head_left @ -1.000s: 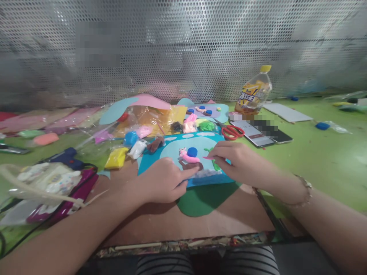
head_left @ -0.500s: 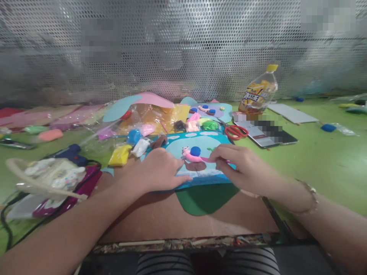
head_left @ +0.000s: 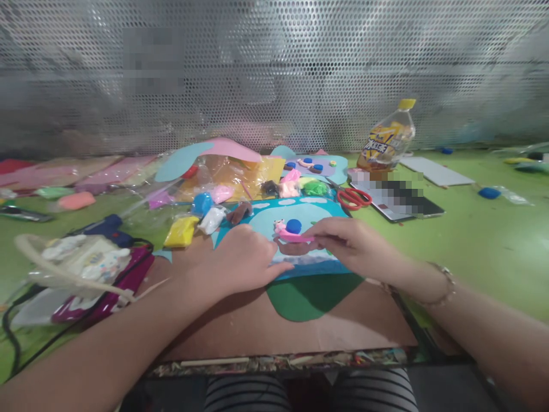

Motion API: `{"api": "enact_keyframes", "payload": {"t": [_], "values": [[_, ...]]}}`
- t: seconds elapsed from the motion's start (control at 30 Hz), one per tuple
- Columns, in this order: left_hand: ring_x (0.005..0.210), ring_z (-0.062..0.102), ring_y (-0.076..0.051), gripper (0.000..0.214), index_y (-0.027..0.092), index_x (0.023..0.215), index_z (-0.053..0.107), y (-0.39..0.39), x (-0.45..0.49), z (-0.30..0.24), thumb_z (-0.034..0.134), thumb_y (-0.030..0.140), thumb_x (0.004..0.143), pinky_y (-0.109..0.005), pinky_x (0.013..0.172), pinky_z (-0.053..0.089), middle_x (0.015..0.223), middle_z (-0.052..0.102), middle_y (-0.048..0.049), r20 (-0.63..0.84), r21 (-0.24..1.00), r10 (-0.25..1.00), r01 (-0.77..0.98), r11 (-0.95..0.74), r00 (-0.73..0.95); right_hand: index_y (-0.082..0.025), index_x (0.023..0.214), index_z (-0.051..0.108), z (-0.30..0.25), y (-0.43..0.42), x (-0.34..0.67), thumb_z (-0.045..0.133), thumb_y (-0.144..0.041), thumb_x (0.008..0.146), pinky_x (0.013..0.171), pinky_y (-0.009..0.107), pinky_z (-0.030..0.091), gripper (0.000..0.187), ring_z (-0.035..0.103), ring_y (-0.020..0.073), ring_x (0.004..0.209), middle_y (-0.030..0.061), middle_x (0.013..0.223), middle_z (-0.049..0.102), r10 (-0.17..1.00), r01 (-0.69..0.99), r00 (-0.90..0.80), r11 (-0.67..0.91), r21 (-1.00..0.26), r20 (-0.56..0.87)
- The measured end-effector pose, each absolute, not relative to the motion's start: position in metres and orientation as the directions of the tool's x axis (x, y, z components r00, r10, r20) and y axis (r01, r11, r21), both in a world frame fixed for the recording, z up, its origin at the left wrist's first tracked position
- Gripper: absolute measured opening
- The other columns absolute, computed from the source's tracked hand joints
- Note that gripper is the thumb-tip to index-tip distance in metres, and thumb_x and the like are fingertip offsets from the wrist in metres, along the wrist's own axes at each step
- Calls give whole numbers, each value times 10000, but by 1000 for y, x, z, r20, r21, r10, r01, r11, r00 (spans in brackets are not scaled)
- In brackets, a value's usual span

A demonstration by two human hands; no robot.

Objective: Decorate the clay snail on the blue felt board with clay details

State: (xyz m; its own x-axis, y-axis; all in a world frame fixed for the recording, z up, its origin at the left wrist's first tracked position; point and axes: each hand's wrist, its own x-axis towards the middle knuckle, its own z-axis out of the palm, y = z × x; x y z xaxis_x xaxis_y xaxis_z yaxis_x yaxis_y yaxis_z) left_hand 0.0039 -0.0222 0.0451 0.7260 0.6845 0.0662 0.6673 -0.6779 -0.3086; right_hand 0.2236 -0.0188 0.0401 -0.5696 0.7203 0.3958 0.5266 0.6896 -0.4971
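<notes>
A blue foam craft picture [head_left: 266, 217] lies in front of me on a brown board [head_left: 257, 326]. On it sits a pink clay snail with a blue shell [head_left: 290, 229] over a brown mound. My left hand [head_left: 242, 260] lies on the picture's near left part, fingers curled and pressing it down. My right hand [head_left: 347, 243] pinches a thin pink tool [head_left: 300, 238] whose tip touches the snail's underside. A dark green foam piece [head_left: 309, 297] sticks out from under the picture.
Clay lumps, yellow [head_left: 182, 232], white and blue, lie at the left behind the picture. Red scissors [head_left: 354, 198], phones and a drink bottle [head_left: 388, 137] stand at the right back. A glue gun [head_left: 107, 226] and bags lie at the left. Perforated metal wall behind.
My right hand has slid left with the pink tool, from beside the green leaf to the snail. My left hand drew its fingers back from the brown mound.
</notes>
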Motion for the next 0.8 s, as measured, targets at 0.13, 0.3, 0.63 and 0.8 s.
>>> {"api": "enact_keyframes", "payload": {"t": [0.13, 0.3, 0.63, 0.8], "values": [[582, 609, -244, 535, 149, 785, 674, -19, 3, 42, 382, 590, 869, -313, 538, 367, 606, 651, -85, 88, -307, 718, 705, -639, 690, -174, 991, 626, 31, -12, 224, 452, -71, 827, 712, 258, 478, 261, 617, 147, 837, 46, 913, 677, 708, 537, -586, 704, -465, 394], [585, 611, -239, 497, 149, 661, 655, -22, 5, 43, 381, 482, 909, -317, 541, 384, 585, 636, -80, 85, -267, 692, 686, -677, 717, -176, 988, 637, 27, -7, 225, 431, -88, 849, 692, 266, 473, 264, 588, 147, 809, 52, 872, 632, 639, 543, -641, 769, -337, 425], [904, 584, -291, 587, 56, 1240, 502, -81, 31, 32, 427, 510, 875, -399, 731, 461, 968, 638, -153, 161, -169, 606, 627, -761, 779, -154, 972, 611, 21, -4, 222, 434, -112, 878, 704, 269, 434, 205, 554, 155, 833, 55, 877, 597, 637, 586, -674, 770, -254, 375], [1219, 394, -391, 838, 24, 1261, 486, -102, 49, 19, 355, 708, 793, -508, 996, 302, 1298, 462, -246, 96, -88, 642, 649, -756, 761, -170, 973, 624, 19, -6, 218, 409, -182, 912, 656, 248, 422, 223, 564, 145, 773, 45, 798, 609, 635, 571, -689, 773, -278, 349]]}}
